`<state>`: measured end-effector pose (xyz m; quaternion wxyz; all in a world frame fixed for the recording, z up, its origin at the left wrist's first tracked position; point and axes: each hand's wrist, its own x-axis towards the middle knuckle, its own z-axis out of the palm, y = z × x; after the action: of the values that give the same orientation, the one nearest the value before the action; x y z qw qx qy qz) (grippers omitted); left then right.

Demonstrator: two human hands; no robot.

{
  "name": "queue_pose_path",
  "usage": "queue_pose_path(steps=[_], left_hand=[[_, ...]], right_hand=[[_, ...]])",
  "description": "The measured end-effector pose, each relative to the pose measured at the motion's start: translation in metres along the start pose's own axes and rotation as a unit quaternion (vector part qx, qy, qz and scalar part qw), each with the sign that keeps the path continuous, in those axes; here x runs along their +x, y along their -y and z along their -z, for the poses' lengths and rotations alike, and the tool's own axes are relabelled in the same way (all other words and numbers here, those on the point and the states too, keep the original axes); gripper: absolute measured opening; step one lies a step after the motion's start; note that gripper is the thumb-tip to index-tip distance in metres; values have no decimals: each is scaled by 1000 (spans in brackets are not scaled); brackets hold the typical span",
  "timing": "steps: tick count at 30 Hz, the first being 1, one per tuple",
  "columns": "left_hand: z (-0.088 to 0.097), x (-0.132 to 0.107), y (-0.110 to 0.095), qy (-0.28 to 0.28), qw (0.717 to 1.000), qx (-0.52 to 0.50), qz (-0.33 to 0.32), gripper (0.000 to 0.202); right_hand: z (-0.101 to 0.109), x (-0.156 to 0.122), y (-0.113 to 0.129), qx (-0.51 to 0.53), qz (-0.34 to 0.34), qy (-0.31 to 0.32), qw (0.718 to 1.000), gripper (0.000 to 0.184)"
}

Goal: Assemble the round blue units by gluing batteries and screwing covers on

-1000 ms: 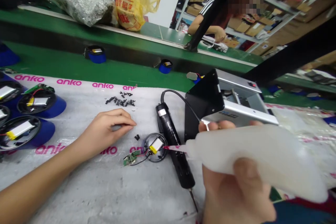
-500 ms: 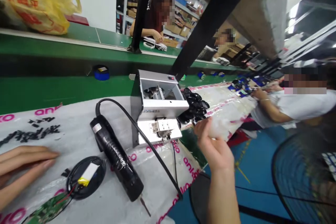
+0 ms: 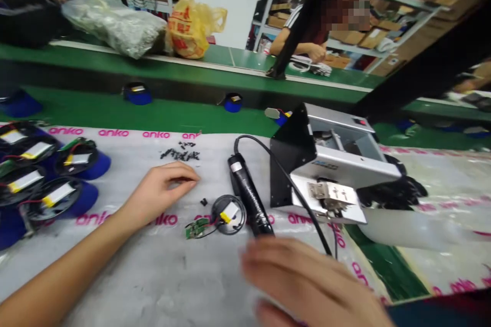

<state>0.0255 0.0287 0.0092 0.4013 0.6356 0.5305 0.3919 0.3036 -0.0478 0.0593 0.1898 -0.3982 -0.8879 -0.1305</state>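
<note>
Palm down on the covered bench, my left hand has loosely bent fingers, its thumb tip close to the index tip, and nothing visible in it. Small black pieces lie just beyond it. To its right sits a round black housing with a white battery and yellow tape, wired to a green circuit board. Alongside lies a black electric screwdriver, its front end hidden behind my right hand. That hand is motion-blurred, with fingers extended over the tool; no held object shows.
A silver screw feeder stands right of the screwdriver, whose cord loops before it. Several blue-sided housings cluster at left. Behind are a green belt with blue units, a yellow bag and a person working.
The view has swung left, bringing the cluster of blue-sided housings into sight. My right hand has come from beside the screw feeder to over the screwdriver. My left hand remains on the bench.
</note>
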Motion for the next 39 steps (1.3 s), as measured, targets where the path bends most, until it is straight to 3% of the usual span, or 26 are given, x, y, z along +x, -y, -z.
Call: queue_pose_path(steps=[2,5,7,9,14,17,23,35,39], left_hand=[[1,-1,2,-5,999,-38,13,12],[2,-1,1,-14,994,-101,43,10],[2,-2,0,-11,987,-148,68,9],[1,-3,-3,5,975,-199,96,11],[-7,-11,-11,60,927,-335,160,12],[-12,-15,-12,81,892,-404,187,16],[-14,-13,-6,93,848,-473,218,20],[-10,-14,-9,109,838,-486,220,15],[-9,-15,-14,88,869,-445,197,10]], right_hand=[[-9,34,23,82,109,48,990,31],[-24,69,43,111,142,97,979,25],[-26,78,42,150,140,123,971,16],[-24,77,31,209,108,103,966,15],[-26,61,-4,267,-13,-34,963,20],[-36,55,-8,292,-12,-62,954,27],[-41,50,-3,299,8,-43,953,27],[-42,53,2,301,-15,-64,952,22],[-45,48,2,257,-11,-74,963,21]])
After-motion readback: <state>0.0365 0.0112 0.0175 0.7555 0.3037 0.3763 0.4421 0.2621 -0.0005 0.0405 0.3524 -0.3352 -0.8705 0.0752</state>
